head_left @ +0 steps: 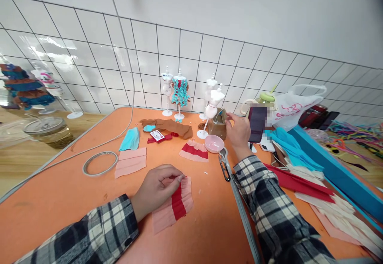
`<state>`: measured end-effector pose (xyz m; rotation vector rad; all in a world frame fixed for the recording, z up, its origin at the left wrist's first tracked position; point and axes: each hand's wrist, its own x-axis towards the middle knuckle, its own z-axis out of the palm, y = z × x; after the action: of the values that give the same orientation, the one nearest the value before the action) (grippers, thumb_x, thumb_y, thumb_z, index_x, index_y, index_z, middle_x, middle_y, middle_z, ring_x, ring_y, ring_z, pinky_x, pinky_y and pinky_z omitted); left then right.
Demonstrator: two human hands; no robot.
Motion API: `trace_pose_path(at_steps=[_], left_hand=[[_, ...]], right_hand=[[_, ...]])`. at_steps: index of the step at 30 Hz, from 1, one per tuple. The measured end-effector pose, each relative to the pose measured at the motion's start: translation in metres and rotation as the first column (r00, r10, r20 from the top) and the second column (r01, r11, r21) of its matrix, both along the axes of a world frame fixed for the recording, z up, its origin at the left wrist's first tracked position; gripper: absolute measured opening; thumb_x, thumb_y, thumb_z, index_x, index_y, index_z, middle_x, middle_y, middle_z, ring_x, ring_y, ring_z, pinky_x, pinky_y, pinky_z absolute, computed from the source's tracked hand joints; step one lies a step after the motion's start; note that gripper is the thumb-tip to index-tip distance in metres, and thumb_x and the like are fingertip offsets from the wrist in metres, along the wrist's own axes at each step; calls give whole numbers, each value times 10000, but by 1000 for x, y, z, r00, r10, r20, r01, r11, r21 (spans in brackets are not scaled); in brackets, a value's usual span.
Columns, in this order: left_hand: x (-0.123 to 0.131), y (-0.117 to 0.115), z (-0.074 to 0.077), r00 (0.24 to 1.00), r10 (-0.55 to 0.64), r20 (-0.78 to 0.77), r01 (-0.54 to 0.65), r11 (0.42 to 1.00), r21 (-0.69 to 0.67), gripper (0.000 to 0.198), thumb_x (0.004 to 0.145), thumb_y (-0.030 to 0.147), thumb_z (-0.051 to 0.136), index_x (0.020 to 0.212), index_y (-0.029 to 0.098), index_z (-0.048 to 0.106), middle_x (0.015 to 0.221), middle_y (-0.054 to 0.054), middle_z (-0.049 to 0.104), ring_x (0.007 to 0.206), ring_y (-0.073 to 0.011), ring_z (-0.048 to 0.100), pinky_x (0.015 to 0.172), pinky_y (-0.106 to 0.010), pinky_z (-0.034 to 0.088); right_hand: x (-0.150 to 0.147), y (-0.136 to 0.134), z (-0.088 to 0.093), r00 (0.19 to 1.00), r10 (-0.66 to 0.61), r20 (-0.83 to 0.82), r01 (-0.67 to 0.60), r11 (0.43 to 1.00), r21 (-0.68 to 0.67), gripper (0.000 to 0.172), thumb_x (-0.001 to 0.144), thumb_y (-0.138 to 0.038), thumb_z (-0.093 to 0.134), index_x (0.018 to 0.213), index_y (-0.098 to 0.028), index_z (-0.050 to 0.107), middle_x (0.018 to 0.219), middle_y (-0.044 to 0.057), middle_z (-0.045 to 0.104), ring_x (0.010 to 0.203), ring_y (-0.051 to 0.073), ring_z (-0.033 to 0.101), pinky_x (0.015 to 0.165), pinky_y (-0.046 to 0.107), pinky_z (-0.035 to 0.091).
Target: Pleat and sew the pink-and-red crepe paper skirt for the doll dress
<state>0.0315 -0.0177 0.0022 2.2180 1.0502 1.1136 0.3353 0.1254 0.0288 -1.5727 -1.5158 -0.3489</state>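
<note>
My left hand (158,186) rests on the orange table (60,200), its fingers pinched on the top edge of a pleated pink and red crepe paper piece (175,206) that lies flat. My right hand (239,133) is raised further back, fingers closed around a dark phone (257,124) held upright. Just left of that hand stand a small brown box (218,127) and a white mini mannequin (213,105). A pink bowl (214,143) and small black snips (224,167) lie below it.
Other mini mannequins, one in a turquoise and red dress (180,92), stand by the tiled wall. Paper pieces, a tape ring (100,163), a cable and a brown strip lie on the table. Right: paper stacks (311,184), a blue board, a plastic bag. Left: a lidded jar (49,131).
</note>
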Motion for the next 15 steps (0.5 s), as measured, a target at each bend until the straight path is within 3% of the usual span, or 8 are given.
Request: trace_pose_path(at_steps=[3,6,9,10,12,15], left_hand=[[-2,2,-1,1000,29,11,-29,1000,-3,202,919,235,583,806,196,746,779,-38,780,709,-155,719,680,-240,552],[-3,3,-1,998,59,19,-59,998,-30,223,935,273,578,836,198,765,797,-48,788,726,-167,724,691,-255,559],[-4,3,-2,996,80,26,-79,996,-49,224,941,296,584,862,199,770,828,-53,796,754,-176,729,710,-267,561],[-4,3,-2,996,81,28,-80,996,-51,224,942,302,586,865,199,769,836,-54,797,763,-179,730,717,-271,560],[-5,2,-1,997,75,21,-74,996,-47,226,944,308,585,870,198,768,846,-55,798,774,-182,729,731,-278,557],[-5,2,0,999,48,-13,-49,998,-27,218,942,290,581,876,193,765,850,-56,792,774,-182,725,740,-282,549]], right_hand=[[-13,-19,12,995,60,-76,-50,991,127,341,888,-188,500,1123,-170,747,1086,116,758,997,275,632,901,401,482],[-45,-60,13,955,249,-158,-212,953,218,272,932,-237,501,1042,-186,745,989,103,746,906,244,667,822,369,511],[-81,-106,-5,822,530,-206,-533,845,46,231,949,-259,528,987,-230,754,949,75,753,863,221,679,784,348,519],[-90,-117,-14,784,571,-245,-594,804,-29,218,939,-264,556,1000,-235,763,922,67,756,829,214,675,762,346,518],[-100,-131,-31,728,588,-351,-658,743,-121,233,928,-261,580,1052,-234,776,949,69,769,821,209,677,734,341,517],[-103,-133,-44,627,606,-490,-752,636,-175,222,928,-283,601,1018,-229,797,1031,83,786,950,227,710,821,359,525]])
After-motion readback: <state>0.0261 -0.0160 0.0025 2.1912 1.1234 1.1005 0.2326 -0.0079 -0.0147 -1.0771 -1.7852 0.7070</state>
